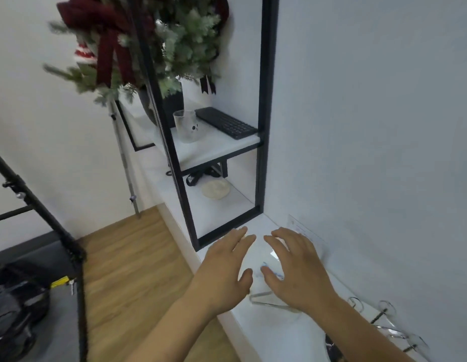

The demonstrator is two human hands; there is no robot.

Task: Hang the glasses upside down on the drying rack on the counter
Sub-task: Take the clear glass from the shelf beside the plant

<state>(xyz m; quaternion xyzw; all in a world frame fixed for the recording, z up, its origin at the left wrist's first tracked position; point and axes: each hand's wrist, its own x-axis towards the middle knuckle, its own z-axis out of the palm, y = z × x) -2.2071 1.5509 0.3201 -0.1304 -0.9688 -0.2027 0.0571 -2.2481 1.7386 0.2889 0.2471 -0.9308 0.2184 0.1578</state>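
Both hands reach forward over the white counter [292, 335], palms down and fingers spread wide, and neither grips anything. The left hand [225, 267] and right hand [296, 269] sit just apart, with a clear glass [263, 259] lying on its side on the counter between and beneath them; it is see-through with a faint blue mark, and blur makes its exact outline hard to tell. Whether any finger touches it cannot be told. At the lower right, against the wall, stands the drying rack [384, 317], a thin metal frame with looped wire ends and a dark stem, partly hidden by the right forearm. A second glass [186, 126] stands upright on the middle shelf of a black-framed shelf unit [263, 113], just beside a black keyboard [225, 122]. On the shelf below lies a pale round bowl [216, 188]. Above, a green wreath [146, 45] with a dark red bow hangs in front of the shelving. Wooden flooring [133, 257] shows to the left of the counter
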